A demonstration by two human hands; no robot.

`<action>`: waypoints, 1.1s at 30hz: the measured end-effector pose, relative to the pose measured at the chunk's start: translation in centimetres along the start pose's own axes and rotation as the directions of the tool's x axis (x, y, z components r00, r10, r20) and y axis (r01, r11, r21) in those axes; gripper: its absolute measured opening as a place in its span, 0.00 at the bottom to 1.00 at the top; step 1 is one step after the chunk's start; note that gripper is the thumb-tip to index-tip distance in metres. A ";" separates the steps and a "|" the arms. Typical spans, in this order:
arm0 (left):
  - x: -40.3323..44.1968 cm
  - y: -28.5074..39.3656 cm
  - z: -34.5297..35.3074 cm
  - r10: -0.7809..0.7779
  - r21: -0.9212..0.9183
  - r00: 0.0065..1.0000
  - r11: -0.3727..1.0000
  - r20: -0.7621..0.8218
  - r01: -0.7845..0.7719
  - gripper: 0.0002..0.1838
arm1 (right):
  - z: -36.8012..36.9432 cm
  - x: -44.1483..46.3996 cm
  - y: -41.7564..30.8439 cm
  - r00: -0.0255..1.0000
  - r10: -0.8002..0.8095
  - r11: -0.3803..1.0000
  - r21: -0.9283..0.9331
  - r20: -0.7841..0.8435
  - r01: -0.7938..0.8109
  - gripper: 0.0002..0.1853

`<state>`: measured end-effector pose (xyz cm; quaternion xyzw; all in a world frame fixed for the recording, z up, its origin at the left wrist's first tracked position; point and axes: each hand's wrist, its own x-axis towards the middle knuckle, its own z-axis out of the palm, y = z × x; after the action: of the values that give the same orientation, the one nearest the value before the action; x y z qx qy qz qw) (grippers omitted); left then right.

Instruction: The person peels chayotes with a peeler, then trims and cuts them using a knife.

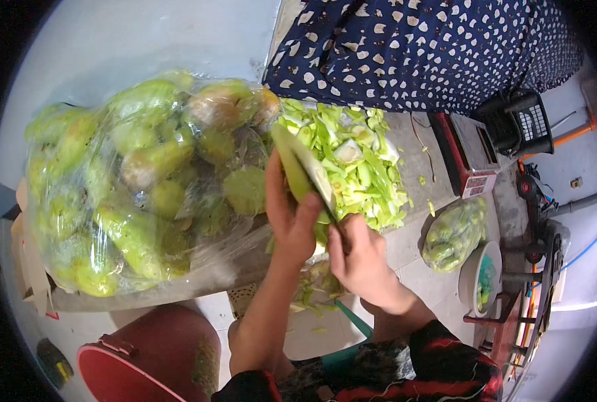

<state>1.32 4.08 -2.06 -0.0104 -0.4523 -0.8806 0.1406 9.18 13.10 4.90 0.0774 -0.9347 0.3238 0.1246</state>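
My left hand (289, 224) is closed around a long green fruit (289, 157), its thumb along the near side. The fruit's exact kind is unclear. A knife (320, 179) is in the closed fingers of my right hand (360, 254), its blade lying along the fruit's right side. Just beyond and right of the hands is a heap of pale green peelings (362, 174) on the grey counter (416, 157). Left of my hands sits a big clear plastic bag (208, 151) full of green fruits, some with brownish patches.
Below the counter stands a red bucket (158, 348). A smaller bag of green produce (454, 234) and a white tub (471, 278) are at right. Beyond them are a red scale (459, 154) and a black crate (523, 124). Dark patterned cloth (419, 53) hangs at the far side.
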 end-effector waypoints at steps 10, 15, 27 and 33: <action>1.1 1.7 -0.1 -0.096 -0.020 0.909 0.993 0.405 0.113 0.55 | -1.9 1.3 0.0 0.988 0.125 0.979 0.150 0.089 -0.137 0.09; 1.1 1.1 -0.1 -0.081 0.012 0.929 0.997 0.361 0.082 0.53 | -1.8 1.4 0.3 0.992 0.084 0.988 0.124 0.097 -0.096 0.09; 1.7 1.6 -0.2 -0.014 0.149 0.938 0.988 0.347 -0.040 0.53 | -1.6 0.8 -0.6 0.999 0.042 0.997 0.068 -0.015 -0.041 0.10; 3.3 1.8 -3.3 -0.366 -0.386 0.884 0.800 0.292 0.459 0.41 | -4.3 1.1 -0.4 0.939 0.342 0.783 0.561 -0.030 -0.268 0.16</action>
<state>-1.02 -0.29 -2.09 -0.0325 -0.2423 -0.9636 -0.1084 9.00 15.37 8.69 -0.0639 -0.7922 0.5980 0.1037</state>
